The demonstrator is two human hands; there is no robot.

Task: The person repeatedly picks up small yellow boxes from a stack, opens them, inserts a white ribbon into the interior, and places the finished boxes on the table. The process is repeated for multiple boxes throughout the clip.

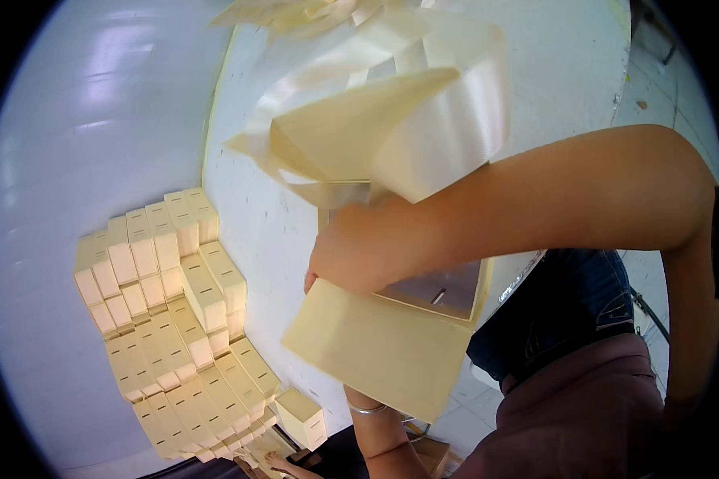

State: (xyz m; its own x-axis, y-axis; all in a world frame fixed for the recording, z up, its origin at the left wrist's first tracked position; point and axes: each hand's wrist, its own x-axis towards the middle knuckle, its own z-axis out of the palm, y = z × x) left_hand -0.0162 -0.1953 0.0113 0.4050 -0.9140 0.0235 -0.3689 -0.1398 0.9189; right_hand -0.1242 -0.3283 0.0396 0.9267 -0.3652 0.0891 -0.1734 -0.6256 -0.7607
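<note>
My right hand (347, 257) reaches across from the right and grips the upper edge of a large cream cardboard box (375, 343), held tilted in front of me. The box's open grey inside (443, 289) shows just behind the hand. My left forearm (375, 435), wearing a thin bracelet, rises from below and passes under the box; the left hand itself is hidden behind the box. Folded glossy cream sheets (391, 120) loom close above the right hand.
A large pile of small cream boxes (168, 319) lies stacked at the left against a white table (272, 215). One small cream box (299, 415) stands alone below the pile. A pale tiled floor (80, 120) spreads to the left.
</note>
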